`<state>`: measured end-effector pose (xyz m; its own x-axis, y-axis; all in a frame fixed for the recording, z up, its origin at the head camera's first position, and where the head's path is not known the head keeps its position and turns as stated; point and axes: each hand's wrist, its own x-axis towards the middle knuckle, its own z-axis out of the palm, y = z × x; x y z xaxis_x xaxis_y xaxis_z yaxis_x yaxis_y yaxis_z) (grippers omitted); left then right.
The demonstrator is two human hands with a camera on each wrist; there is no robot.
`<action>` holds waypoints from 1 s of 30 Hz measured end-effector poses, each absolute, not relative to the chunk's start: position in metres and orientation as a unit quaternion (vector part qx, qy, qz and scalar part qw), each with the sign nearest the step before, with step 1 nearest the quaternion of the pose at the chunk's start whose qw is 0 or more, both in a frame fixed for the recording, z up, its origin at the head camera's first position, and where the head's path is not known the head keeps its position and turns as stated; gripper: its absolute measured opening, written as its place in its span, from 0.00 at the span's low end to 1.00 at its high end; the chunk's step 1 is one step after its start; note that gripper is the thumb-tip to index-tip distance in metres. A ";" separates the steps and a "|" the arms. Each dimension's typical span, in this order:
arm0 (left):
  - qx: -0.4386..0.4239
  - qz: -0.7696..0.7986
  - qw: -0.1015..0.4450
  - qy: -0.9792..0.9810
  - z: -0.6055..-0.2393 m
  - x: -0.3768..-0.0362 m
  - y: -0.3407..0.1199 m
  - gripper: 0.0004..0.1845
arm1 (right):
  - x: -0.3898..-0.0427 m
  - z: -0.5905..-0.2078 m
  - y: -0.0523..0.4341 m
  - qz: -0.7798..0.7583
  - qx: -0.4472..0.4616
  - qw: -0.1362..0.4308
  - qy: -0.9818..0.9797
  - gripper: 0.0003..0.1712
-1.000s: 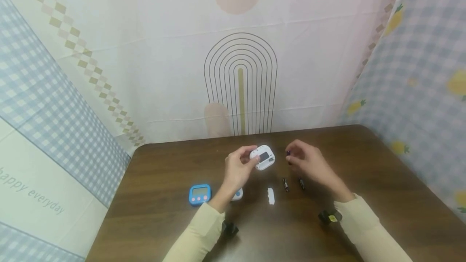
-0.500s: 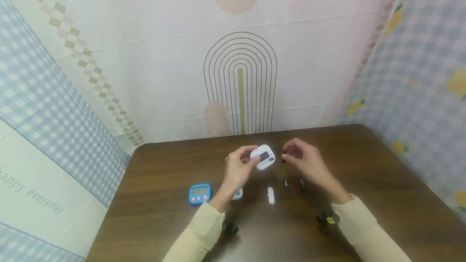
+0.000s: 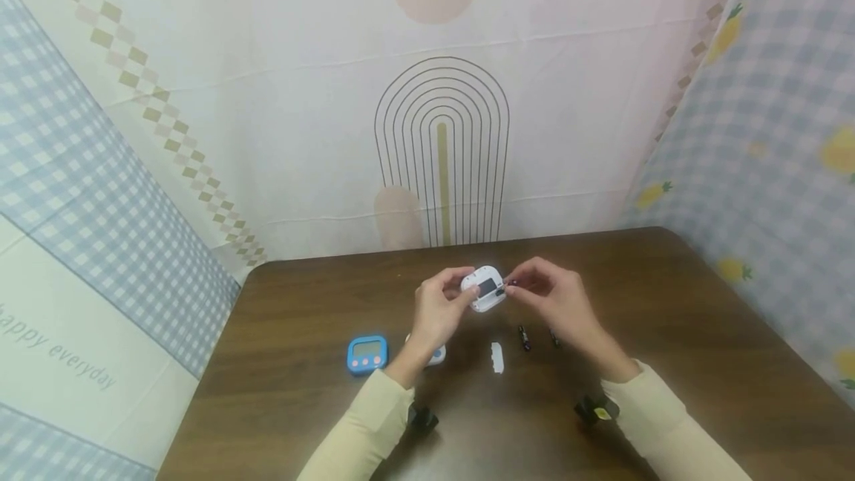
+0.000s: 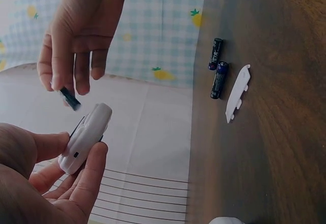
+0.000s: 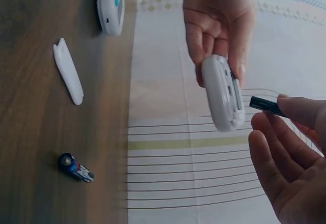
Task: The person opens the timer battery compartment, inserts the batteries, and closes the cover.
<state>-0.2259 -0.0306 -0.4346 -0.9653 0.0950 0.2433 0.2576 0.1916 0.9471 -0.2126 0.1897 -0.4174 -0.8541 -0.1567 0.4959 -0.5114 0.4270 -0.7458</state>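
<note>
While both hands hover above the table [image 3: 668, 303], I read the scene line by line.

Left hand: my left hand [image 3: 437, 306] pinches the white timer [image 3: 485, 289] by its edges between thumb and fingers, back side tilted up toward me; I judge it is held that way so the open battery bay faces the other hand.
Right hand: my right hand [image 3: 557, 299] pinches a battery [image 3: 513, 284] at its fingertips, its free end just beside the timer's rim and not yet inside, as far as I can tell.
Hands together: the two are close, nearly meeting over the timer, well above the wood.
Timer's place: in the air, over the far middle of the table.
Timer's look: white, rounded and thick, with a dark rectangular recess in its back; from the right wrist view [image 5: 222, 94] it shows edge-on, slots along the side.
Cover: a narrow white cover [image 3: 497, 358] lies flat near me, I think laid aside to free the bay.
Spare batteries: two [image 4: 217, 68] lie side by side just beside that cover, within easy reach.
Blue timer: a blue timer [image 3: 367, 354] sits face up to the left, apart from the work.
</note>
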 end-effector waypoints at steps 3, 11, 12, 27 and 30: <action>-0.118 -0.625 0.066 -0.769 -0.433 -0.225 -0.030 0.14 | -0.214 -0.420 0.188 0.484 0.221 0.183 -0.827 0.10; -0.121 -0.627 0.070 -0.766 -0.434 -0.226 -0.029 0.14 | -0.213 -0.426 0.182 0.481 0.260 0.198 -0.814 0.13; -0.121 -0.629 0.069 -0.765 -0.434 -0.226 -0.029 0.14 | -0.213 -0.426 0.182 0.481 0.265 0.199 -0.811 0.13; -0.122 -0.622 0.076 -0.770 -0.434 -0.226 -0.028 0.14 | -0.214 -0.432 0.170 0.468 0.344 0.238 -0.779 0.15; -0.124 -0.621 0.076 -0.770 -0.435 -0.226 -0.027 0.14 | -0.214 -0.436 0.168 0.450 0.354 0.252 -0.780 0.15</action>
